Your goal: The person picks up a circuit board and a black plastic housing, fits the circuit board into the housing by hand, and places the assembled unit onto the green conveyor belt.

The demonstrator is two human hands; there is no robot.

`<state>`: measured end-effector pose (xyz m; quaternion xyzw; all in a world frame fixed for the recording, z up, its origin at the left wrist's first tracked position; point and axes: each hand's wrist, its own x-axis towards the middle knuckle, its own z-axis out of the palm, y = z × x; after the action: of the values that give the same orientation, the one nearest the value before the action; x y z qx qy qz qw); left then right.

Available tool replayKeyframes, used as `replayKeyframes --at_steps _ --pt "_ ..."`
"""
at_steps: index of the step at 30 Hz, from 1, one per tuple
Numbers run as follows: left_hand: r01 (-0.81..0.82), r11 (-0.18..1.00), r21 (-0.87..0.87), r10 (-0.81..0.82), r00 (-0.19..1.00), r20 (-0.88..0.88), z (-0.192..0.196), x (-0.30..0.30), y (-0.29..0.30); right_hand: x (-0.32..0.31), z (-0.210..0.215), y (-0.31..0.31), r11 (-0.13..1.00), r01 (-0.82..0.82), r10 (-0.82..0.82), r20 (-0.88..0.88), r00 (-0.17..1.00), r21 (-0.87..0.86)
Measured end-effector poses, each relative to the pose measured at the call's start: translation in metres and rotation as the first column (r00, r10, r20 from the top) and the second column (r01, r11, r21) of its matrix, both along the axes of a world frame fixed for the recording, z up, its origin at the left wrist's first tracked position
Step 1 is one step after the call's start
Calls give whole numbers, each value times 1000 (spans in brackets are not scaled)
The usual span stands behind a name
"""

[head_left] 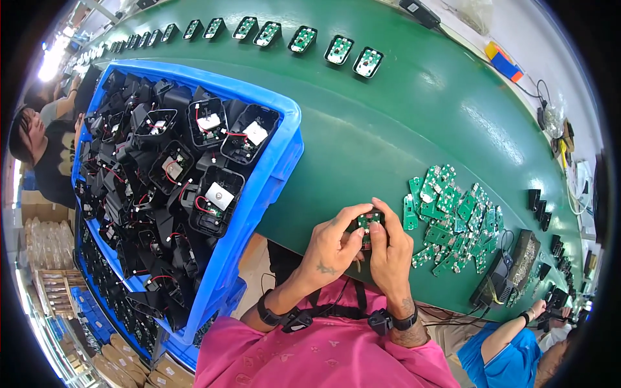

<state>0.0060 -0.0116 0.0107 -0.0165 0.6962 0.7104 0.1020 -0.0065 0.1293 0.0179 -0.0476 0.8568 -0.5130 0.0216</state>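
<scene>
Close in front of my body, both hands grip a small black plastic housing with a green circuit board in its open top. My left hand wraps its left side. My right hand closes round the other side, and both thumbs press on or near the board. The fingers hide most of the housing. Right of my hands lies a loose pile of green circuit boards. To the left stands a blue crate heaped with black housings, many showing red wires and silvery blocks inside.
Along the table's far side runs a row of housings with boards. At the right are a narrow tray of small parts and a black device with cables. One person is at far left, another in blue at lower right.
</scene>
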Motion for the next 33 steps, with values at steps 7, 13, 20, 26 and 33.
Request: replayKeyframes --at_steps 7,13,20,26,33 --pt "-58 967 250 16 986 167 -9 -11 -18 -10 6 3 991 -73 97 225 970 -117" --pt "-90 978 188 72 992 99 -15 -12 -20 -28 33 14 842 -447 484 -58 873 302" --pt "-242 961 134 249 968 -36 -15 -12 -16 -98 39 16 834 -346 465 -212 859 429" --pt "-212 975 -71 191 955 -227 -30 -7 -13 -229 12 22 824 -13 172 -228 958 566" --pt "-180 984 1 177 965 -194 -33 -11 -9 -255 -2 45 792 25 157 -242 957 610"
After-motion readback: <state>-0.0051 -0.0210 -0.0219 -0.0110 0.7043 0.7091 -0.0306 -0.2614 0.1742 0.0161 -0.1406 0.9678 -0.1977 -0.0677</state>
